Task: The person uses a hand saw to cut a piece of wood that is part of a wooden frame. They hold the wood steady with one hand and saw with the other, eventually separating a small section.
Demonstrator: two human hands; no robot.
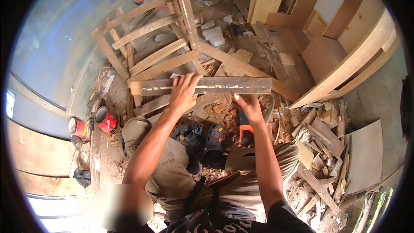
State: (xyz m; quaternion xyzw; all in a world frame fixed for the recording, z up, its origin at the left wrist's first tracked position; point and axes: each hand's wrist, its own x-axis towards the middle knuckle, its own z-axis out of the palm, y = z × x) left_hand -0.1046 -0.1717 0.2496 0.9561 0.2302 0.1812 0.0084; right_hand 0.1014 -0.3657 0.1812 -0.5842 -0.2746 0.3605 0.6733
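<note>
A dark, weathered length of wood point(220, 85) with scraped pale patches lies crosswise in front of me. My left hand point(184, 92) is closed on it left of its middle, with the fingers over its far edge. Closer to its right end my right hand point(249, 105) grips it from the near side; the thumb shows and the other fingers are hidden. At its left end is a lighter wooden block or joint point(135, 88). Just beyond stands a slatted wooden frame point(148, 32); I cannot tell whether the length is joined to it.
An orange-handled tool point(246, 132) lies by my right knee, partly hidden. Two red cans point(106, 119) stand at left. Wood scraps point(321, 146) pile up at right beside a thin panel point(365, 157). Pale wooden frames point(353, 69) lean at the far right. Shavings surround my shoes point(213, 140).
</note>
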